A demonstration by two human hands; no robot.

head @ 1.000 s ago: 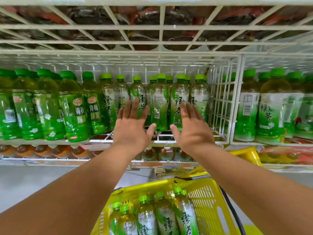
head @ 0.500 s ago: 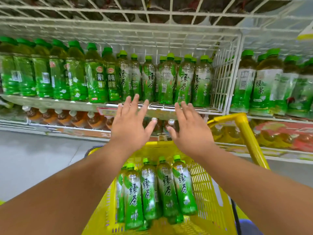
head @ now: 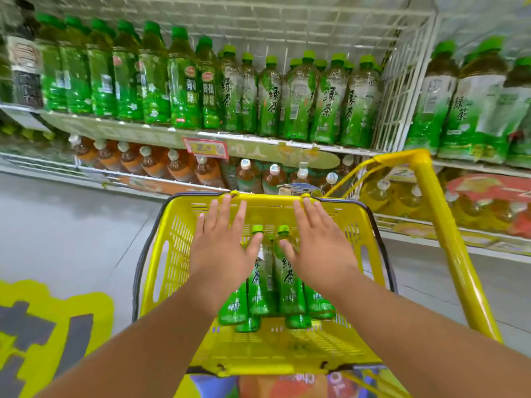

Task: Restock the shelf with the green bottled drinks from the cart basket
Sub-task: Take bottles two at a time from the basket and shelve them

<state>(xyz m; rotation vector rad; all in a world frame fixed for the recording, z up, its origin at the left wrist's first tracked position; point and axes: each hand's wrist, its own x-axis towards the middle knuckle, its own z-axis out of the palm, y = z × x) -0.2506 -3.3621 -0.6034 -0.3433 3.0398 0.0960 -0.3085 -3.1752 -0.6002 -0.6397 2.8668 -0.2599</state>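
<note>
Several green bottled drinks with green caps lie side by side in the yellow cart basket. My left hand hovers flat over the left bottles, fingers spread and holding nothing. My right hand hovers the same way over the right bottles, also holding nothing. Both hands hide parts of the bottles. Above, the white wire shelf carries rows of matching green bottled drinks standing upright.
A yellow cart handle post rises at the right of the basket. A lower shelf holds amber drinks with white caps. A wire divider separates larger bottles at right. Grey floor with a yellow marking lies left.
My view has tilted down from the shelf to the basket. Both open hands have come down from the shelf front to just above the bottles in the basket.
</note>
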